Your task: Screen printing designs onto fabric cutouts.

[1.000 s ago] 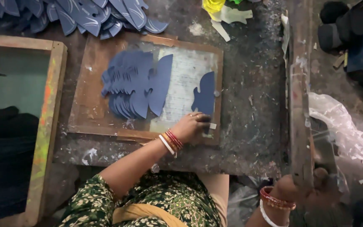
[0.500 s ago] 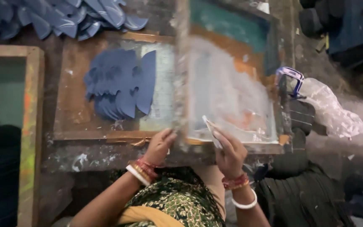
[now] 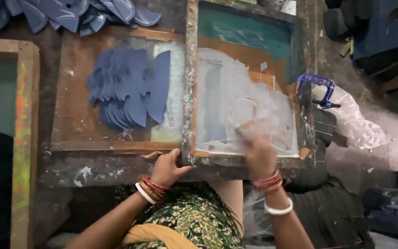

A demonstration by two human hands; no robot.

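The left hand [image 3: 166, 168] grips the near corner of a paint-crusted wooden printing frame [image 3: 189, 92] lying flat on the scarred bench [image 3: 93, 168]. The right hand [image 3: 259, 154], blurred, seems closed on a scraper against the chalky white mesh [image 3: 240, 106]. At nine o'clock from the frame, curved blue foam pieces [image 3: 130, 92] fan out.

The person wears a dark green garment with a pale leaf pattern and a mustard-yellow trim. Red and white bangles ring the wrist of the left hand [image 3: 166, 168]; red bangles and one white bangle ring the wrist of the right hand [image 3: 260, 157].
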